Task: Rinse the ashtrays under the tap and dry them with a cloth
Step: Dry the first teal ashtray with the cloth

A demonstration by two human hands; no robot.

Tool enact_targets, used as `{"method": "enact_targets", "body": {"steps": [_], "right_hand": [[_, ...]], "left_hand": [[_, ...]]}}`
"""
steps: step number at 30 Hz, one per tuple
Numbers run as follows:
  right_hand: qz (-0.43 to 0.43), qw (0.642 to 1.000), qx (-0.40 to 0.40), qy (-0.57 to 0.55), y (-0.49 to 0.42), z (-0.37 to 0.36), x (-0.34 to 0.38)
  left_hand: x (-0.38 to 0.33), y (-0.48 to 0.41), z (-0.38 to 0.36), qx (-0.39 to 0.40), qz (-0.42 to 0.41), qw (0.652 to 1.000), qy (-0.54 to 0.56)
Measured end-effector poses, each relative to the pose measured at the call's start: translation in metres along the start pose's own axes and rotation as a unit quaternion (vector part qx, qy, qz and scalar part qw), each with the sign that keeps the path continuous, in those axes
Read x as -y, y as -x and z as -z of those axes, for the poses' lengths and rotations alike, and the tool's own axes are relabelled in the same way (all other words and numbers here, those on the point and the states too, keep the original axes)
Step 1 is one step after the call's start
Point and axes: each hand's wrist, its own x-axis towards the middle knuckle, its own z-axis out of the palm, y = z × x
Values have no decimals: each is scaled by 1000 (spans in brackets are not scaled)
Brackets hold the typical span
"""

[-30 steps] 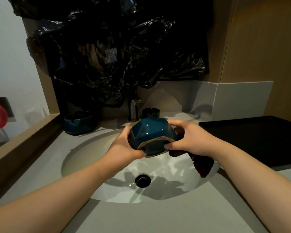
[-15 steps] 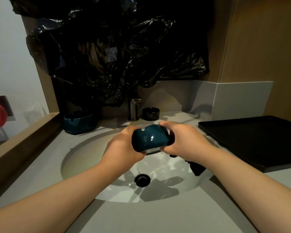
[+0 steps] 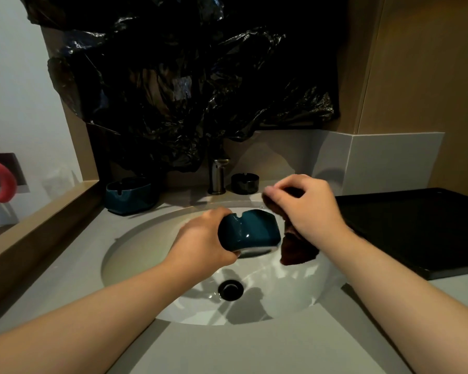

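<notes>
Teal ashtray is held in the air over the sink basin, above and slightly behind the drain. The left hand grips it by its left end, fingers wrapped around the far side. Its long axis runs left to right. A notched rim shows on top and a pale base ring along the lower edge, so the opening appears to tip up and away from the camera. The right hand is just to the right of the ashtray and a little behind it, fingers curled and pinching a dark brown cloth, which hangs below the hand just beside the ashtray's right end; contact cannot be told. The right hand is the nearer one to the open top. Judgement: drying step in hand; the cloth needs to travel left and down into the bowl. No water is visible from the tap. There is open room over the basin. A black tray bounds the right side; a second teal ashtray and a black ashtray sit on the counter behind, well apart from both hands.
</notes>
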Motion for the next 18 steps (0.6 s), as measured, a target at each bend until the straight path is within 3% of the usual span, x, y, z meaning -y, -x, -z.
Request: {"method": "enact_targets", "body": {"steps": [3,7,11,18], "right_hand": [[108,989,69,67,11,-15,6],[148,960,182,156,15,-13,5],[191,936,211,208,15,-7,9],[219,913,209,273,16,-12,15]], "left_hand": [[-4,2,-1,4,-37,999,-26],[-2,-1,1,1,-10,1000,-21],[-3,-1,0,-2,6,1000,-22],[-7,2,-1,8,-49,994,-92]]}}
